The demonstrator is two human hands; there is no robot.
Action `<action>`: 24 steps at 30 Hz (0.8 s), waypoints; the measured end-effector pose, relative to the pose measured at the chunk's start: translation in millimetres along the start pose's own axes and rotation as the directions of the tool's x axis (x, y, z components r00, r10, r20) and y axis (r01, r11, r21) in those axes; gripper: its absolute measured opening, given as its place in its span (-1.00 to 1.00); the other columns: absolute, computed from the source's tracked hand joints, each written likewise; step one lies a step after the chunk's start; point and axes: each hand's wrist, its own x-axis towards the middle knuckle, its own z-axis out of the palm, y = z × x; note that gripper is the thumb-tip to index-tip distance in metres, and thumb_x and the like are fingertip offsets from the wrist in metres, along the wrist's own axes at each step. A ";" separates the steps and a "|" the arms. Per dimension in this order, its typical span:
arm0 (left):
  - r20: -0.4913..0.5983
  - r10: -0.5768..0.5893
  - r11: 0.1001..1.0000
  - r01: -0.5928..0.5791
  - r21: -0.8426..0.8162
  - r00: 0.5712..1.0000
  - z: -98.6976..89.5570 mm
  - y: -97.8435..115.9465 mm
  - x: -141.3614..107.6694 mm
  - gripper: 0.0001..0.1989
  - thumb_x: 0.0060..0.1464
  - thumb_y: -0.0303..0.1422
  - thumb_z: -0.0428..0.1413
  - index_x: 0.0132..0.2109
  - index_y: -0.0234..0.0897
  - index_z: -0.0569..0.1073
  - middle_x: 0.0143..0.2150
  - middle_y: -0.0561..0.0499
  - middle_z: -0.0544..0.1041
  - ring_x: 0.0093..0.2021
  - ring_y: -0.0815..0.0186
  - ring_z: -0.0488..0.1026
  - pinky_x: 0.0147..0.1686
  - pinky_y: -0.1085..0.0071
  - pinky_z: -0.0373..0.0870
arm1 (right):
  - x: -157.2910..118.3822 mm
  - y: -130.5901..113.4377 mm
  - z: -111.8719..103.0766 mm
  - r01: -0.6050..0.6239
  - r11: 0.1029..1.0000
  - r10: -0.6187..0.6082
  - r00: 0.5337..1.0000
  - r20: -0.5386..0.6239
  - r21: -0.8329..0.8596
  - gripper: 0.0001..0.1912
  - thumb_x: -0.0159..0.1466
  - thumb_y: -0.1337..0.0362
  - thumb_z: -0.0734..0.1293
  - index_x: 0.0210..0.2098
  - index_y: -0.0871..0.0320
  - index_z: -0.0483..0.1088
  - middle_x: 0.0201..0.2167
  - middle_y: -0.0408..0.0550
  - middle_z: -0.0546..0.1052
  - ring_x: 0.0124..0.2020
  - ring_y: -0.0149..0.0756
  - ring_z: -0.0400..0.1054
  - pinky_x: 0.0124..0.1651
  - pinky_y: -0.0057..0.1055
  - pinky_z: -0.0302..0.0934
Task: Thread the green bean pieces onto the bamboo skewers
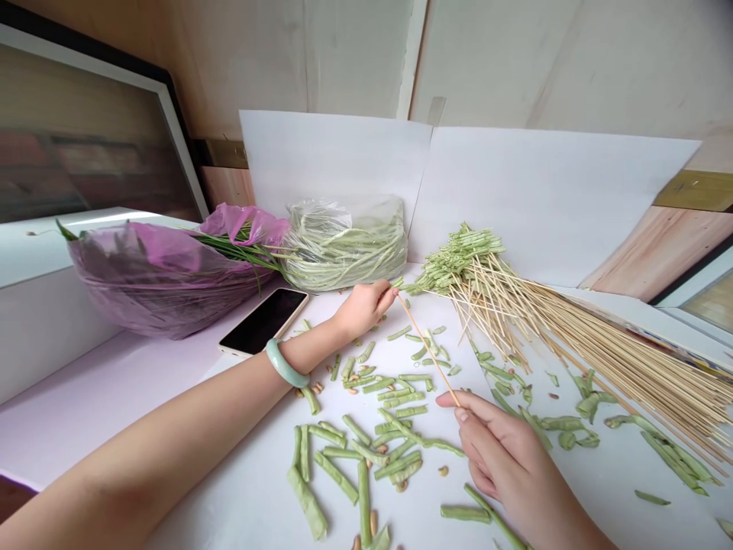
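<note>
A thin bamboo skewer [427, 347] slants between my two hands over the white tabletop. My right hand [504, 451] pinches its near end between thumb and forefinger. At the far end, my left hand [362, 309] is closed, and a bit of green bean [396, 283] shows at its fingertips; how it sits on the skewer is hidden by the fingers. Below lie many cut bean pieces [395, 397] with loose tan seeds among them. To the right is a pile of skewers [618, 351], their far ends loaded with bean pieces [463, 256].
A black-screened phone [264, 321] lies left of my left hand. Behind it are a purple plastic bag [172, 283] with green stalks and a clear bag of long beans [347, 244]. White boards [550, 198] stand at the back. Bean scraps [573, 424] lie at right.
</note>
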 end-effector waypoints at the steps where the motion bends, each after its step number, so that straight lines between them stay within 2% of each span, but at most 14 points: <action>1: -0.001 0.006 1.000 -0.006 0.012 1.000 -0.6 -0.8 0.1 -0.69 0.19 -0.22 -0.13 -0.46 -0.24 0.26 -0.70 0.15 0.29 -0.68 0.42 0.19 -0.55 0.49 0.09 | 0.3 1.0 -0.6 0.000 1.000 0.000 1.000 0.010 -0.006 -0.58 0.16 0.02 0.24 -0.14 0.22 0.31 -0.68 -0.37 -0.09 -0.68 -0.56 -0.25 -0.62 -0.51 -0.31; 12: 0.024 0.071 0.994 -0.072 0.080 0.997 -6.9 -5.3 -0.2 -0.68 0.15 -0.25 -0.11 -0.52 -0.26 0.25 -0.63 0.15 0.17 -0.58 0.42 0.06 -0.53 0.47 -0.01 | 2.8 6.1 -3.9 0.036 0.998 -0.034 0.999 0.034 -0.044 -0.65 0.21 0.04 0.20 -0.20 0.19 0.34 -0.67 -0.35 -0.13 -0.66 -0.55 -0.26 -0.64 -0.52 -0.27; 18: 0.118 0.130 0.990 -0.136 0.047 0.984 -0.4 4.4 -4.2 -0.67 0.14 -0.22 -0.09 -0.53 -0.26 0.23 -0.65 0.17 0.11 -0.60 0.45 0.01 -0.53 0.48 0.00 | 3.0 -1.2 -1.4 -0.007 1.000 0.007 1.000 0.006 -0.009 -0.62 0.17 0.02 0.23 -0.18 0.20 0.31 -0.68 -0.37 -0.10 -0.69 -0.57 -0.24 -0.63 -0.53 -0.30; 24: 0.095 0.120 0.991 -0.125 0.041 0.988 -1.6 11.6 -5.7 -0.65 0.15 -0.20 -0.12 -0.54 -0.26 0.20 -0.64 0.16 0.10 -0.60 0.45 -0.01 -0.54 0.47 -0.02 | -1.2 -9.7 2.1 -0.006 1.000 0.006 1.000 -0.029 -0.003 -0.62 0.15 0.01 0.23 -0.22 0.19 0.33 -0.68 -0.36 -0.10 -0.68 -0.56 -0.24 -0.61 -0.51 -0.32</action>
